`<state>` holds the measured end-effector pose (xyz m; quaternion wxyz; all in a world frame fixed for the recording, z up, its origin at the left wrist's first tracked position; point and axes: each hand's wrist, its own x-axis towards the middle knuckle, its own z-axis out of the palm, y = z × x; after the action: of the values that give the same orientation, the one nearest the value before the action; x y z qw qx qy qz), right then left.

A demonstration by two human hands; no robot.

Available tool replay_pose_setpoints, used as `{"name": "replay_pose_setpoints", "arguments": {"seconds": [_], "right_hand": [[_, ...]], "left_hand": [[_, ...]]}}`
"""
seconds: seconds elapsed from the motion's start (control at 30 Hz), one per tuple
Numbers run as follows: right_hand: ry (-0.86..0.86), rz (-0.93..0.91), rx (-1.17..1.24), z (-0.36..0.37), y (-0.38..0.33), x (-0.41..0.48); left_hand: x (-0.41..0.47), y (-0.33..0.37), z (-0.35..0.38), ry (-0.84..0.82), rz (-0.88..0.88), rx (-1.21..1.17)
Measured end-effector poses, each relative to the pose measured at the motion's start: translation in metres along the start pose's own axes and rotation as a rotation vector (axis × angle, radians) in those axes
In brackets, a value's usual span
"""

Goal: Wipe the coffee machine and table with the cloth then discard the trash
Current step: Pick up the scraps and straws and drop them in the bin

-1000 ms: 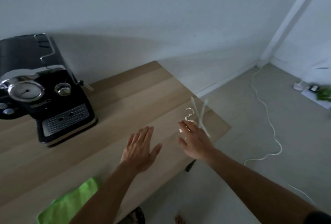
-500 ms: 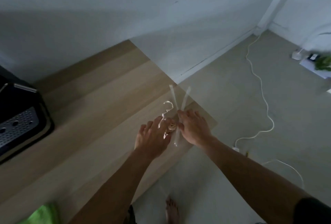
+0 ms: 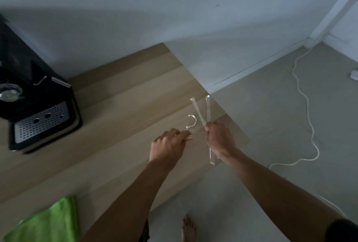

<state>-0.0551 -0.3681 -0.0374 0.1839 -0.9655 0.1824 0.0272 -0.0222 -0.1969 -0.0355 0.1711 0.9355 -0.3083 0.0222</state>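
Note:
Two clear plastic straw wrappers (image 3: pixel 202 112) cross in a V near the right corner of the wooden table (image 3: pixel 124 106). My right hand (image 3: pixel 219 139) is closed around them where they cross. My left hand (image 3: pixel 170 145) pinches the lower end of a curled white paper scrap (image 3: pixel 192 122) lying on the table just left of the wrappers. The black coffee machine (image 3: pixel 36 106) with its metal drip grille stands at the table's left. The green cloth (image 3: pixel 46 222) lies at the near left edge.
A white wall runs behind the table. To the right lies grey floor with a white cable (image 3: pixel 308 117) winding across it. My bare foot (image 3: pixel 188 228) shows below the table's front edge.
Both hands moved to the trash at the table's corner and closed on it: right on the wrappers, left on the paper scrap. The view swung left again, showing the coffee machine and cloth.

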Motion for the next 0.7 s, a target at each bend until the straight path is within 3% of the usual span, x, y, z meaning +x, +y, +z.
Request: {"name": "replay_pose_setpoints", "arguments": {"seconds": [0.3,0.7], "right_hand": [[0.045,-0.229,0.110,0.009,-0.083,-0.042],[-0.034,-0.656,0.230,0.042,-0.244,-0.166]], "left_hand": [[-0.080,-0.040,-0.056,0.138,-0.192,0.005],[-0.269,-0.098,-0.133,0.367,-0.554,0.106]]}}
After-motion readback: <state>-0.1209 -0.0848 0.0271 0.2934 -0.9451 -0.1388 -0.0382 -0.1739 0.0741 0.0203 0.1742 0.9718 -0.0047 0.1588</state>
